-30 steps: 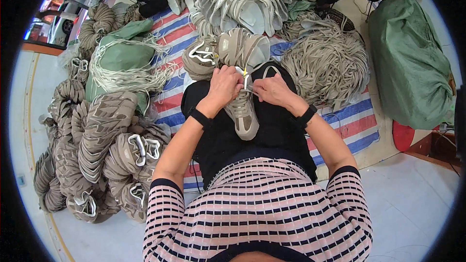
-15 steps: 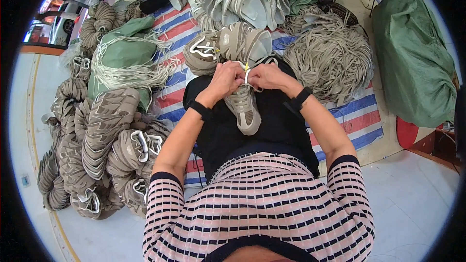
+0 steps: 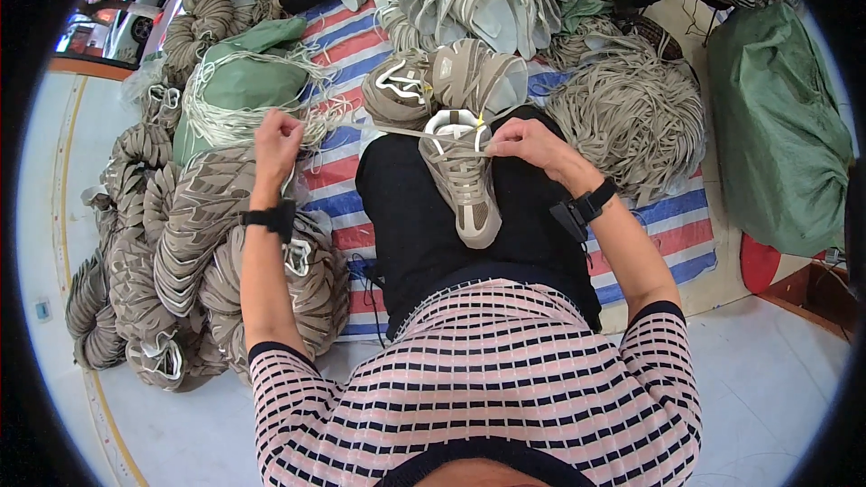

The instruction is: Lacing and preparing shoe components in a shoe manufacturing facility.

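**Lace (image 3: 399, 132) stretched leftward from a shoe (image 3: 466, 182) on the lap (image 3: 392, 207)**

In the head view, the beige-brown shoe is rested on the black-clad lap, its toe pointed toward the wearer. The lace's far end appears to be pinched by the left hand (image 3: 276, 140), raised well out to the side, its fingers pressed together. The shoe's edge is pinched beside the upper eyelets between thumb and forefinger of the right hand (image 3: 534, 146). Beige laces (image 3: 631, 113) are heaped to the right, on the striped sheet (image 3: 677, 219).
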Tool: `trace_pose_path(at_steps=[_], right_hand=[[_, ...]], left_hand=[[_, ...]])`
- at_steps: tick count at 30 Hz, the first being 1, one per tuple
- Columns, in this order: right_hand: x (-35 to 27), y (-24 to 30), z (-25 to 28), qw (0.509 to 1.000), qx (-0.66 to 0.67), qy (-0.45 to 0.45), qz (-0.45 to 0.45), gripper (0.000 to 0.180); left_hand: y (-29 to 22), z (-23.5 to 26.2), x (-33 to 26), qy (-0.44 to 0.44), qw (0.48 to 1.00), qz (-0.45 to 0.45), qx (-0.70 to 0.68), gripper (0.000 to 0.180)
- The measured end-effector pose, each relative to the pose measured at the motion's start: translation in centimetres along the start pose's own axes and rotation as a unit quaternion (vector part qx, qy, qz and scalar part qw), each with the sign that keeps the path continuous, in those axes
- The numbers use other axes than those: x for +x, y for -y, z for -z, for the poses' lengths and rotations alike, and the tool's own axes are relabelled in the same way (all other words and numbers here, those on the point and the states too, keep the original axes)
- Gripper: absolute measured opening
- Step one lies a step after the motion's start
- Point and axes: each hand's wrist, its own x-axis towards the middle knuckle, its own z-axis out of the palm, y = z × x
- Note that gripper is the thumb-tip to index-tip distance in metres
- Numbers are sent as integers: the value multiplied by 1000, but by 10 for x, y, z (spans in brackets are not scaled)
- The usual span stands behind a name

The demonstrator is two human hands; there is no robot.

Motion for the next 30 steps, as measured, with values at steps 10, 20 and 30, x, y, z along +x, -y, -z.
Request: trace_pose_path(at_steps=[10,20,30], right_hand=[[-2,4,-11,1000,19,19,-4,17],[-20,20,-20,875,-419,-17,244,35],[8,15,-18,906,-372,20,200,13]], left_hand=[[0,-42,-50,8,982,188,-9,24],[-130,-98,-42,145,979,-52,-131,43],[-129,-111,-29,169,969,-119,-132,23]])
